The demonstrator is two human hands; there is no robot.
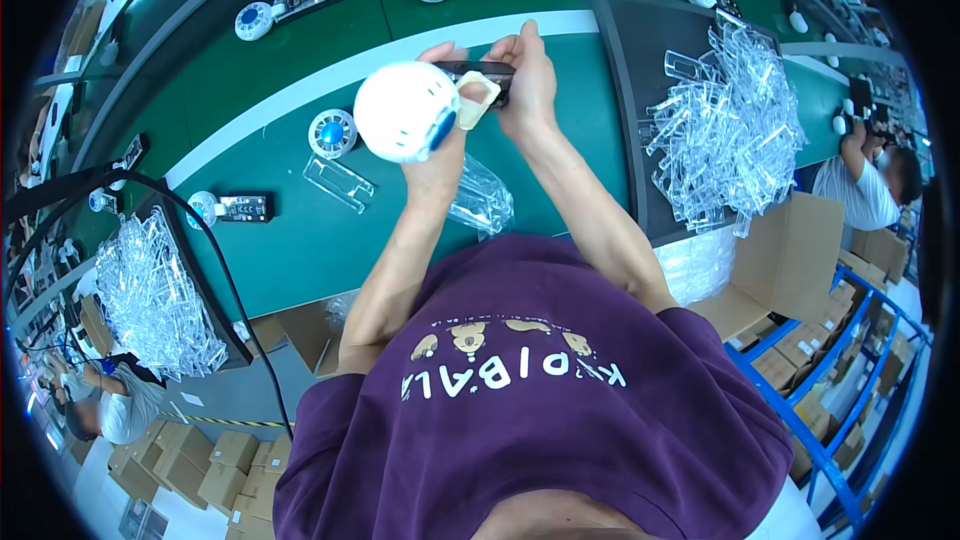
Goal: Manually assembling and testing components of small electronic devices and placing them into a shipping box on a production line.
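Note:
Between my hands is a white ball-shaped device [400, 110] with a blue round part at its lower right and a dark flat body [492, 70] beside it. My left hand [437, 168] is closed round it from below; the white ball hides most of its fingers. My right hand [528, 85] grips the dark body from the right side, fingers curving up along it. A cream-coloured soft piece [477, 100] lies over the join; I cannot make out what it is. Near my left hand are a white round part with a blue centre [332, 134] and a clear plastic frame [338, 184].
Clear plastic pieces [725, 125] are heaped on a dark tray at right, with another heap [158, 295] at left. A clear bag [483, 198] lies under my arms. Similar devices [290, 6] stand across the green table [560, 180]. A black cable [235, 285] crosses the left side.

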